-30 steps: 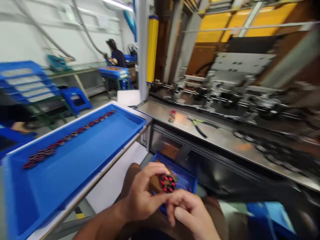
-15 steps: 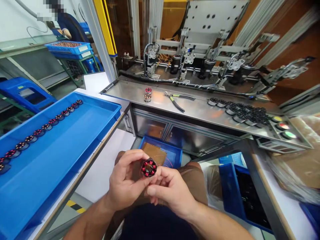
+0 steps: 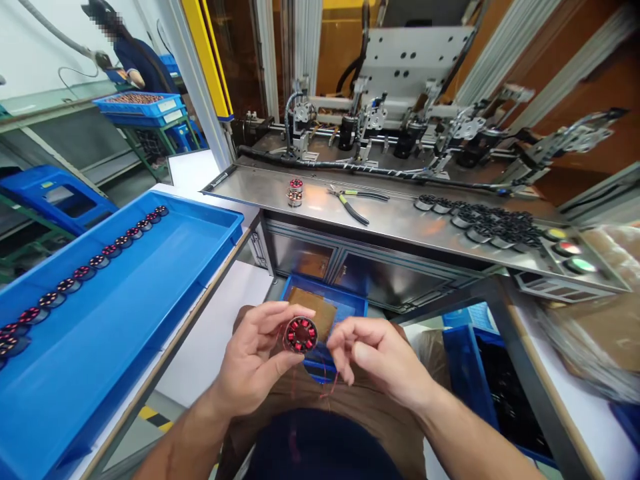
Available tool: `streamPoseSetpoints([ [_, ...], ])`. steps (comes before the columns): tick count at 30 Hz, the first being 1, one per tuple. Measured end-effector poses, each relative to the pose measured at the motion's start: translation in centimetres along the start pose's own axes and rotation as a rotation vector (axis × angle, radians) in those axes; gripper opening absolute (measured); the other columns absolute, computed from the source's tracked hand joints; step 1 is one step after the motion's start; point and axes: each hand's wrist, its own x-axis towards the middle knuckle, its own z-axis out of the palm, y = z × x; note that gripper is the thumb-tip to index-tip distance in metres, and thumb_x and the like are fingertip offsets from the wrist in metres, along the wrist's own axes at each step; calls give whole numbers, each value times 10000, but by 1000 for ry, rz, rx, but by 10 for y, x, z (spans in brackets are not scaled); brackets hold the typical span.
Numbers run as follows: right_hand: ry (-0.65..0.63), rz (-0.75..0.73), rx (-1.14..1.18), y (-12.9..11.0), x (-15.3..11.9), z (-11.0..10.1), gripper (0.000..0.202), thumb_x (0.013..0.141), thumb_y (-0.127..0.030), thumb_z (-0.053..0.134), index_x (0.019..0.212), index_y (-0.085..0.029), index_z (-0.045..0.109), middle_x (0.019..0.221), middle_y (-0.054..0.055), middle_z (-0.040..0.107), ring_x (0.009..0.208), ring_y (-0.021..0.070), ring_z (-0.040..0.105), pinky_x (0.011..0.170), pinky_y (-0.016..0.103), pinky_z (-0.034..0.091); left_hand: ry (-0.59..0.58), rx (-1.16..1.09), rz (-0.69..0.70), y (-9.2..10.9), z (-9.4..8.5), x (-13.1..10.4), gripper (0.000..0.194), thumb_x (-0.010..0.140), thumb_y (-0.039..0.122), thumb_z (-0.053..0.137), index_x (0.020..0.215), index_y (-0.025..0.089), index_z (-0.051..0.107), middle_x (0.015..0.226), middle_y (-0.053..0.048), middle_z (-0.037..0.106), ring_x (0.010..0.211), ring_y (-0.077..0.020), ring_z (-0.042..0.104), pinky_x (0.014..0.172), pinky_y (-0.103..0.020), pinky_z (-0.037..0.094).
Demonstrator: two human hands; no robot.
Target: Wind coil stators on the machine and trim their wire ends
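Note:
Between the thumb and fingers of my left hand (image 3: 255, 353) is a round black motor stator (image 3: 301, 335) with red wire coils, its face turned up toward me. To its right, my right hand (image 3: 373, 350) is apart from the stator, fingers curled with thumb against them. A thin red wire (image 3: 334, 387) hangs beside the fingertips; whether they pinch it is too small to tell. On the metal ledge stand two stacked stators (image 3: 295, 193) and, right of them, pliers (image 3: 353, 200) with black and yellow-green handles.
A blue tray (image 3: 135, 293) at left holds a row of stators. Many black cores (image 3: 483, 223) lie on the ledge at right, near lit buttons (image 3: 580, 265). Machine arms (image 3: 375, 117) stand behind. Below is a blue bin (image 3: 357, 303) with cardboard. A person (image 3: 137, 63) is at far left.
My right hand has moved right, away from the stator. The stator in my left hand is turned more face-up. The camera view has shifted slightly.

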Motion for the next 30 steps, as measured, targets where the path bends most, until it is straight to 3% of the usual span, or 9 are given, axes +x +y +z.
streamPoseSetpoints([
  [4,27,3,-38,-11,4,10,355,810,-458,756,710,-154,601,538,-33,594,457,66,496,508,213,425,-120,-61,-62,-1,4,-5,563,889,37,624,1365,301,483,1311,-117,673,1137,-204,681,898,-287,582],
  [9,50,6,-47,-3,1,23,366,807,-446,755,670,-162,570,524,-43,545,473,67,464,501,209,380,-23,-124,-44,-6,14,-1,710,721,31,804,1310,317,529,1168,-49,659,900,-132,679,769,-221,575],
  [11,38,-2,-71,0,-2,20,381,806,-457,752,650,-166,563,530,-41,534,487,70,462,503,211,376,1,-149,-52,-7,14,1,707,711,29,812,1292,323,537,1090,-22,668,864,-114,668,756,-204,562],
  [16,-57,-2,-311,-7,-12,-4,362,833,-453,728,652,-163,609,600,-12,572,541,84,473,514,226,368,-19,-182,-68,-4,8,4,649,761,49,777,1299,309,524,1129,-55,699,924,-138,679,803,-232,562],
  [19,20,-137,-414,-21,-13,-11,348,784,-480,774,727,-168,630,704,4,582,626,109,500,587,253,407,-43,-120,-46,-4,9,2,650,776,32,757,1314,304,514,1141,-67,711,964,-165,689,838,-269,571],
  [22,81,-231,-397,-28,-10,-4,379,725,-480,823,776,-185,590,751,-3,558,684,128,511,636,268,432,-81,-84,-55,-6,14,-1,671,785,22,747,1338,311,500,1173,-71,713,1048,-195,691,902,-307,572],
  [26,93,-254,-336,-19,-6,11,279,855,-384,718,755,-186,548,757,-7,552,721,126,511,694,272,422,-119,-90,-98,-4,18,-3,685,811,0,714,1354,350,487,1224,-47,706,1091,-173,687,922,-265,565],
  [30,193,-280,-227,-3,-7,15,261,912,-354,658,755,-190,529,742,-15,540,709,120,488,681,266,402,-113,-178,-155,0,17,1,595,829,14,697,1308,330,542,1208,-54,720,1071,-174,700,851,-230,581],
])
